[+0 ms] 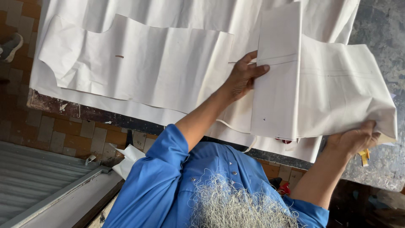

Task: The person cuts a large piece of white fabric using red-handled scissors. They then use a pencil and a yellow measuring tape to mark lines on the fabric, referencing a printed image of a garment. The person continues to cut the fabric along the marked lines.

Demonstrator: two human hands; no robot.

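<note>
White cloth, one large sheet (168, 17), spread flat over the tabletop (375, 33) across the top of the frame; its near edge hangs a little past the dark, worn table edge.

Cut cloth piece (135, 63), white, lying flat on the sheet at upper left and centre, with a scooped notch along its top edge and a small reddish mark near its middle.

Folded paper pattern (295, 84), off-white, right of centre, faint ruled lines crossing it. It is lifted off the cloth, a tall flap standing forward and the remainder bending away to the right.

Left hand (247, 74), centre of frame: fingers spread flat against the left edge of the flap, thumb tucked behind, seemingly to steady it.

Right hand (354, 139), lower right: fingers curled up under the pattern's bottom right corner, carrying its weight from below.

Yellow item (365, 156), small, just beside the right hand; kind cannot be told.

Blue shirt (168, 185), short-sleeved, lower centre, worn by the person.

Brick floor (55, 131), reddish, left side. Grey ribbed panel (29, 185), lower left corner.
</note>
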